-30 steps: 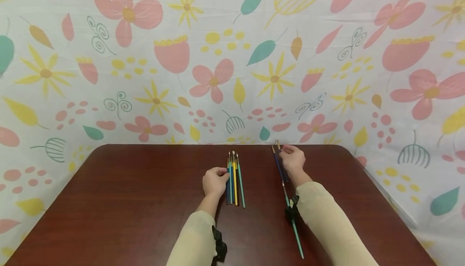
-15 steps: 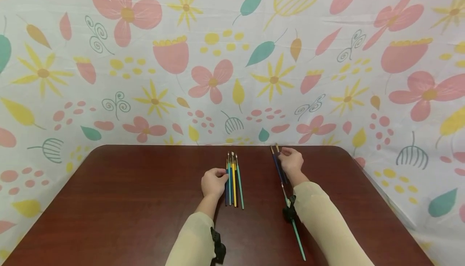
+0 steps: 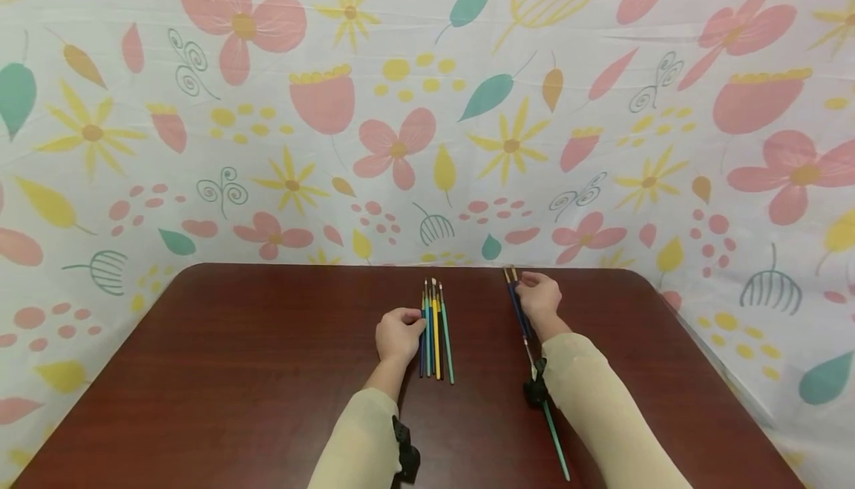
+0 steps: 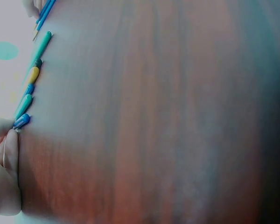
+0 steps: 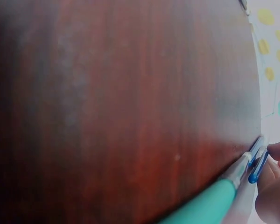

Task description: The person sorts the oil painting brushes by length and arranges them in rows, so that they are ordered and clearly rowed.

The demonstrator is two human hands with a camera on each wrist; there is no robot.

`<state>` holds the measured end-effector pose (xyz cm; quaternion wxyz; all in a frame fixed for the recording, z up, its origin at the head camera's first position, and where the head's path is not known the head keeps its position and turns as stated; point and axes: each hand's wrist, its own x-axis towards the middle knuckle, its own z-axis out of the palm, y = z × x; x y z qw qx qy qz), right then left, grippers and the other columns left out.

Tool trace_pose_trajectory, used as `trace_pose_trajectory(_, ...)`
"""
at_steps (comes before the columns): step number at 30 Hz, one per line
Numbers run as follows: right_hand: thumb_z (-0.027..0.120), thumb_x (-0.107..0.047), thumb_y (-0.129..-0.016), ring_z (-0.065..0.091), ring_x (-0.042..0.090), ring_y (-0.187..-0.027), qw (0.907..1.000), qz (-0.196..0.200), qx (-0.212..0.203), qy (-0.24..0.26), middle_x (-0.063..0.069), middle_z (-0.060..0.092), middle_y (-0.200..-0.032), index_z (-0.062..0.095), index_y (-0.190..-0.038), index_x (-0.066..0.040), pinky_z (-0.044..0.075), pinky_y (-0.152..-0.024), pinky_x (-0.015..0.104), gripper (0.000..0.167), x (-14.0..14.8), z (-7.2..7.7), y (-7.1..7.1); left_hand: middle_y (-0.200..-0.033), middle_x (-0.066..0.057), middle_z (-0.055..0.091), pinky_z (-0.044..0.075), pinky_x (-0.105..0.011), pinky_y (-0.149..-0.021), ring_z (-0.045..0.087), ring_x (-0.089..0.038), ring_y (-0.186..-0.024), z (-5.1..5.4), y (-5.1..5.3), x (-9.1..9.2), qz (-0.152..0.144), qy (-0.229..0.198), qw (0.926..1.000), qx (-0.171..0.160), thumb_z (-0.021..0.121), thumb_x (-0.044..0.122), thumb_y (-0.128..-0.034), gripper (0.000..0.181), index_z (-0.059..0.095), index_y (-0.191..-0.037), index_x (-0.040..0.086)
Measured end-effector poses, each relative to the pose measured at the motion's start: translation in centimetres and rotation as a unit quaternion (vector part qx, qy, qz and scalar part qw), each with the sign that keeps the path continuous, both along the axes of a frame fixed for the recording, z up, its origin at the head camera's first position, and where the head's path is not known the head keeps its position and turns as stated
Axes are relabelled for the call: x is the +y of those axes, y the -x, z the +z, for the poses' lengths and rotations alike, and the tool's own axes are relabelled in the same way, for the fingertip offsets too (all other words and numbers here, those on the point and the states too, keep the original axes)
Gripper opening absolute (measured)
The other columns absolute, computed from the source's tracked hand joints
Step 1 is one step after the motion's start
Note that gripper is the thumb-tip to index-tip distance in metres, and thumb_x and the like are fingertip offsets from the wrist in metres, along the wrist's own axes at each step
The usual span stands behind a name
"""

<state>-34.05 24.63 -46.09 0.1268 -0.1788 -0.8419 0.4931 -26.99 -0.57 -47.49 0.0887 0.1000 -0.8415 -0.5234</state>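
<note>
Several paintbrushes lie side by side on the dark table, among them a yellow brush [image 3: 436, 340] and a teal brush [image 3: 447, 340] at the row's right. My left hand [image 3: 399, 335] is at the row's left edge, thumb and finger pinching the outermost blue brush [image 3: 422, 355], whose end [image 4: 22, 121] shows in the left wrist view. Further right, my right hand [image 3: 539, 297] pinches a blue brush [image 5: 257, 171] beside another blue brush [image 3: 514, 303]. Below them, a separate teal brush [image 3: 556, 437] lies slanted, partly hidden by the wrist camera.
The brown table [image 3: 267, 370] ends at the back against a hanging flowered cloth [image 3: 401, 66]. Black camera mounts sit on both sleeves, the right one [image 3: 536, 389] over the slanted teal brush.
The blue brush in my right hand has shifted toward the other blue brush and slightly back toward me; their tips are closer together. My left hand stays at the row's left edge.
</note>
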Motion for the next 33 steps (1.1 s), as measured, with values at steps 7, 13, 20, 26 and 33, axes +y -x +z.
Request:
trace_pose_trajectory(7, 0.056, -0.007, -0.091, 0.059, 0.033, -0.114, 0.9997, 0.0, -0.006, 0.024, 0.02, 0.059, -0.127, 0.055, -0.13, -0.003, 0.05, -0.091, 0.045, 0.04, 0.3, 0.1, -0.5, -0.092, -0.002, 0.073, 0.054, -0.036, -0.07, 0.066, -0.021, -0.082, -0.1, -0.1, 0.2, -0.002, 0.004, 1.0, 0.005, 0.072, 0.021, -0.0836, 0.015, 0.075, -0.096, 0.014)
trace_pose_trajectory(13, 0.057, -0.011, -0.091, 0.059, 0.033, -0.111, 0.9997, -0.009, -0.013, 0.021, 0.018, 0.06, -0.126, 0.057, -0.129, -0.005, 0.05, -0.091, 0.045, 0.038, 0.3, 0.2, -0.7, -0.092, -0.003, 0.073, 0.054, -0.036, -0.07, 0.066, -0.021, -0.082, 0.0, -0.2, 0.2, -0.004, 0.003, 1.0, 0.005, 0.072, 0.021, -0.0835, 0.015, 0.075, -0.096, 0.013)
trace_pose_trajectory(20, 0.057, -0.015, -0.092, 0.058, 0.034, -0.111, 0.9994, -0.007, -0.024, 0.022, 0.018, 0.06, -0.126, 0.058, -0.129, -0.005, 0.049, -0.09, 0.046, 0.038, 0.2, 0.5, -1.1, -0.093, -0.003, 0.073, 0.054, -0.036, -0.07, 0.066, -0.021, -0.083, 0.1, -0.3, -0.1, -0.007, 0.0, 1.0, 0.005, 0.072, 0.021, -0.084, 0.016, 0.075, -0.097, 0.013)
trace_pose_trajectory(26, 0.056, -0.018, -0.093, 0.057, 0.033, -0.109, 0.9992, 0.0, -0.019, 0.034, 0.019, 0.059, -0.126, 0.056, -0.131, -0.005, 0.049, -0.091, 0.046, 0.04, 0.0, 0.8, -1.4, -0.093, -0.003, 0.073, 0.054, -0.036, -0.07, 0.066, -0.021, -0.082, 0.0, -0.2, -0.1, -0.004, 0.003, 1.0, 0.003, 0.072, 0.021, -0.0837, 0.015, 0.075, -0.096, 0.013)
trace_pose_trajectory(33, 0.055, -0.022, -0.094, 0.054, 0.035, -0.113, 0.999, 0.018, -0.012, 0.04, 0.018, 0.055, -0.129, 0.053, -0.134, -0.006, 0.047, -0.093, 0.047, 0.043, -0.3, 1.5, -2.0, -0.094, -0.004, 0.072, 0.054, -0.036, -0.069, 0.066, -0.021, -0.082, 0.0, -0.1, 0.0, -0.001, 0.003, 1.0, 0.001, 0.071, 0.021, -0.0843, 0.015, 0.075, -0.096, 0.013)
